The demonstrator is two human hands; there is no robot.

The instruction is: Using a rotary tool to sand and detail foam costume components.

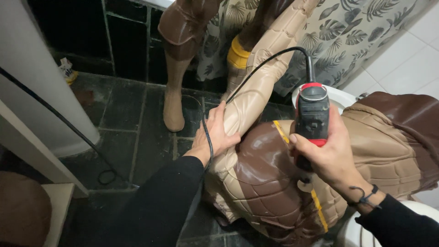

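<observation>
My left hand [215, 133] grips the tan arm [256, 87] of a large brown and tan inflatable figure [260, 178] that lies across the middle of the view. My right hand [327, 153] is closed around a red and black corded power tool [312, 120], held upright with its lower end pressed against the figure's tan body. The tool's black cord [260, 68] arcs from its top to the left and passes under my left hand. Both arms wear black sleeves.
Another brown and tan inflatable leg [176, 68] stands on the dark tiled floor [132, 119] by a leaf-patterned curtain [352, 32]. A white toilet [340, 97] is behind the tool. A white column [36, 77] and wooden furniture [27, 215] stand at left.
</observation>
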